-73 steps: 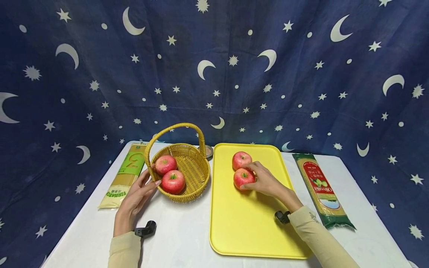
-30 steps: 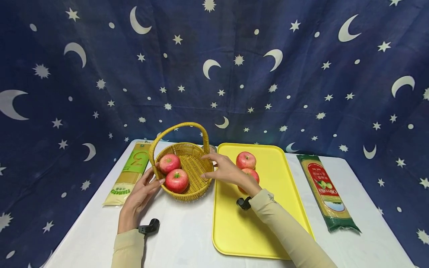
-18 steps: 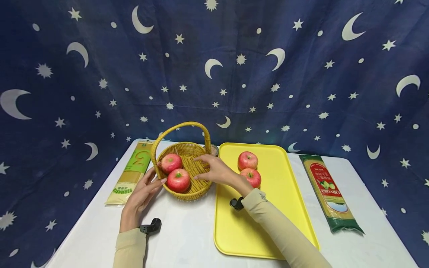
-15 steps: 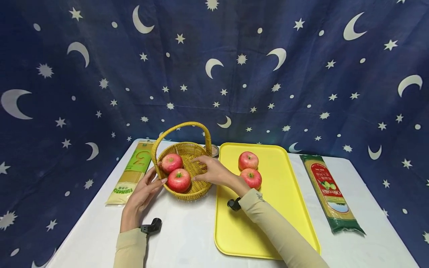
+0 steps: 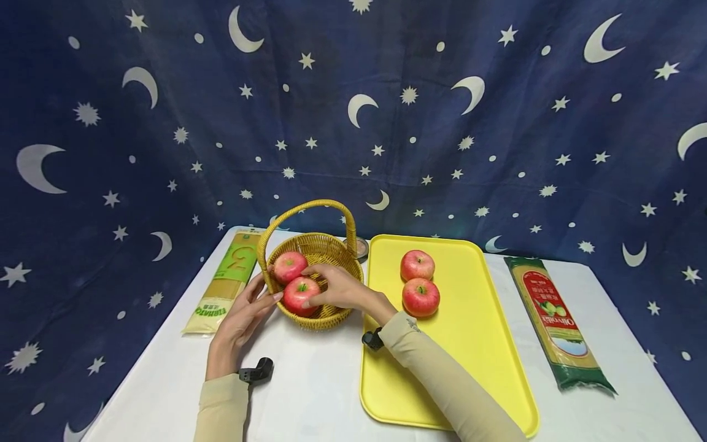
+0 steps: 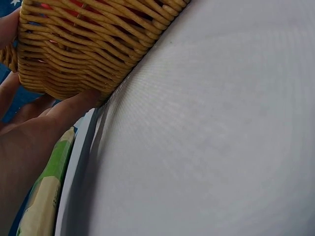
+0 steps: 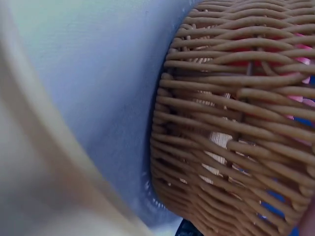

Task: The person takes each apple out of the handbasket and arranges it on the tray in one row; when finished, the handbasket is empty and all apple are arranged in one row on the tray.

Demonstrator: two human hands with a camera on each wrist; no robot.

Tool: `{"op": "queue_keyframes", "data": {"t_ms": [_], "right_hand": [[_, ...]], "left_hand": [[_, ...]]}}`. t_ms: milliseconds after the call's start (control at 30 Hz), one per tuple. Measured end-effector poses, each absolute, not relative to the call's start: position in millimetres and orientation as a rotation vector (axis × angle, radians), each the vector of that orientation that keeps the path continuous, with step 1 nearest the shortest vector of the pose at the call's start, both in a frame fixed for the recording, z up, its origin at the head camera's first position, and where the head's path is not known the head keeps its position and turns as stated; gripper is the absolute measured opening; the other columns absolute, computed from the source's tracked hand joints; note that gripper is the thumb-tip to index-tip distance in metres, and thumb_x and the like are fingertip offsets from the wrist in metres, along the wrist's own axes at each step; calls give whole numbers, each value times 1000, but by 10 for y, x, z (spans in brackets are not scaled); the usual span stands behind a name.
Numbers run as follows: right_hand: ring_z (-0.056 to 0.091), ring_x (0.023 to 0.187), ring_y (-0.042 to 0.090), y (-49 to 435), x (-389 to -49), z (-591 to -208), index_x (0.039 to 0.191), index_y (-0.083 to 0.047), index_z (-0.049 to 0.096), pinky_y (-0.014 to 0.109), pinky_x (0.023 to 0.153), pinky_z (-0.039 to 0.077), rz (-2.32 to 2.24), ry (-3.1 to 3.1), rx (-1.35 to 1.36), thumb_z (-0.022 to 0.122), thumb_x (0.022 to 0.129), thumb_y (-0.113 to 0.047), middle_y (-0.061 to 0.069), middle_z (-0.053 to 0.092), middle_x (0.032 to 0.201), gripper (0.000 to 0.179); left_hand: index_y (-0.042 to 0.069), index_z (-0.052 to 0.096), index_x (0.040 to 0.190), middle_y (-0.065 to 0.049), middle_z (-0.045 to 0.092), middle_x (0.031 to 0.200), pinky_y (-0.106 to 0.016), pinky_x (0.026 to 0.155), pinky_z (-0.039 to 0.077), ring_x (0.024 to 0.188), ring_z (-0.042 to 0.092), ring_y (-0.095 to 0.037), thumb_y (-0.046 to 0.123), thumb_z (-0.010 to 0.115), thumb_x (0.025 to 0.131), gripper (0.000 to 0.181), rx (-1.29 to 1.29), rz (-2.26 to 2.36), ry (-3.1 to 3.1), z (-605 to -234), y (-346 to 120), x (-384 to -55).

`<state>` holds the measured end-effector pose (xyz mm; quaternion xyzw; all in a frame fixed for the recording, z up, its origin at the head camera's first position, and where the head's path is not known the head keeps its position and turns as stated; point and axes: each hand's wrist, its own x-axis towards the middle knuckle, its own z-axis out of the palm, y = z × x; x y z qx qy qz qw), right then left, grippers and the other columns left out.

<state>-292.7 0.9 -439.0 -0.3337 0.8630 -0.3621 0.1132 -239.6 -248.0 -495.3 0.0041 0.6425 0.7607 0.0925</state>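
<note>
One rear apple (image 5: pixel 289 266) and one front apple (image 5: pixel 298 294) lie in my wicker basket (image 5: pixel 319 323), just left of the centre of the frame, gathered in its left and front part with bare weave showing behind and to the right of them. The basket's handle (image 5: pixel 326 203) arches above the bowl. My right hand (image 5: pixel 342 288) reaches in over the right side of the rim, thumb and fingers bent round the front apple, pinching it from its right side. My left hand (image 5: pixel 243 316) holds the basket at its left: the thumb lies at the rim and the other fingers sit against the outer wall, and in the left wrist view one fingertip presses low on the weave. In the right wrist view red shows through gaps in the wicker. Right of centre, the yellow tray (image 5: pixel 486 344) bears an upper apple (image 5: pixel 417 265) and a lower apple (image 5: pixel 421 298), close together near its top; whether they touch I cannot tell. A small round container (image 5: pixel 361 248) stands partly hidden behind the basket. A green-labelled packet (image 5: pixel 223 282) lies at the left, a red-labelled packet (image 5: pixel 560 322) at the right, both on the white tablecloth (image 5: pixel 309 380).
</note>
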Motion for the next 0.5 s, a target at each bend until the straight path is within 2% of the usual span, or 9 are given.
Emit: {"op": "queue_keyframes", "data": {"t_ms": [233, 500], "right_hand": [[59, 126, 22, -43, -2919, -4449, 146, -11, 56, 38, 109, 51, -1026, 2516, -1012, 86, 83, -29, 6, 63, 140, 72], [61, 121, 20, -70, -2922, -4478, 146, -13, 56, 35, 105, 52, -1013, 2508, -1040, 87, 82, -27, 4, 64, 138, 73]], "left_hand": [[19, 19, 166, -5, 13, 173, -22, 110, 45, 158, 19, -29, 10, 69, 97, 85, -29, 2245, 1919, -4943, -2473, -2377], [19, 25, 164, -7, 19, 170, -18, 106, 47, 156, 24, -31, 6, 67, 98, 80, 44, 2277, 1904, -4966, -2481, -2395]]}}
